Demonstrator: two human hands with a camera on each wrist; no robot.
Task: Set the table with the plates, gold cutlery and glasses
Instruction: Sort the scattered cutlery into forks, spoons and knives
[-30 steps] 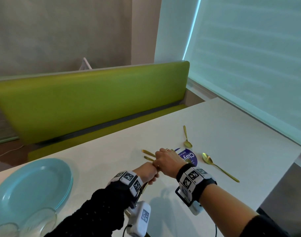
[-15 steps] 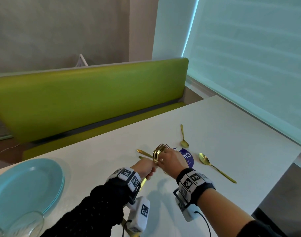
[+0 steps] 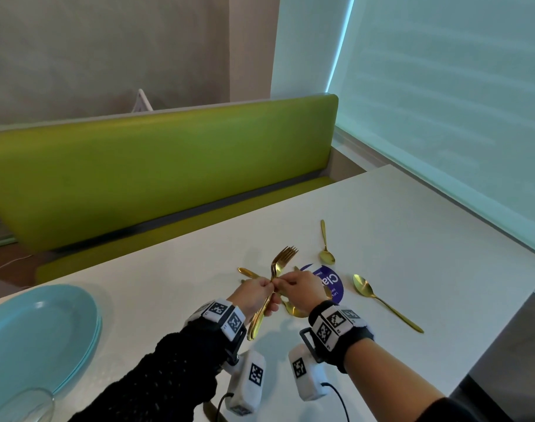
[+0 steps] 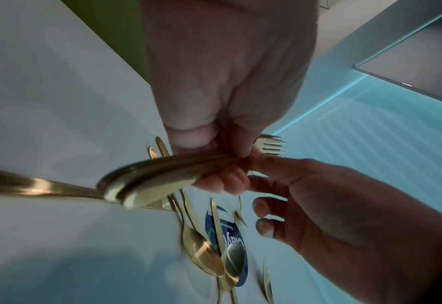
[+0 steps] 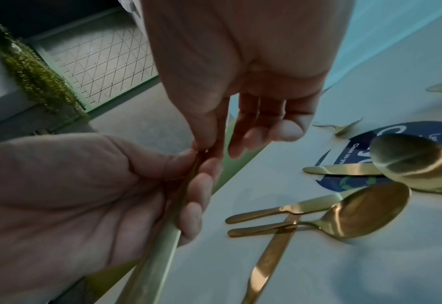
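Early stage, nothing laid out yet as far as I can judge. Left hand (image 3: pixel 255 296) grip is closed round a bundle of gold forks (image 3: pixel 275 277), held above the table (image 3: pixel 412 239) near its middle. Right hand (image 3: pixel 301 289) pinches the fork necks with thumb and forefinger just beside the left fingers; its other fingers hang loose. Looks like it's about to peel one fork off the bundle.

Fork bundle: long axis runs roughly 7 to 1 o'clock in the head view, tines up and away at 1, handle ends down toward the left wrist at 7.

Still loose on the table: a teaspoon (image 3: pixel 325 245) at 1 o'clock of the hands, a big spoon (image 3: pixel 382 300) at 3 o'clock, bowl toward the hands, handle trailing to 4. More knives and spoons (image 5: pixel 339 214) lie crossed in a heap under the hands, partly on a blue round sticker (image 3: pixel 327 280).

Blue plates (image 3: pixel 32 336) are stacked at the left edge, well apart from the cutlery. A glass (image 3: pixel 19 406) sits at the bottom-left corner, just beside the plates.

Left to do: basically everything, meaning plates, cutlery and glasses to their places.
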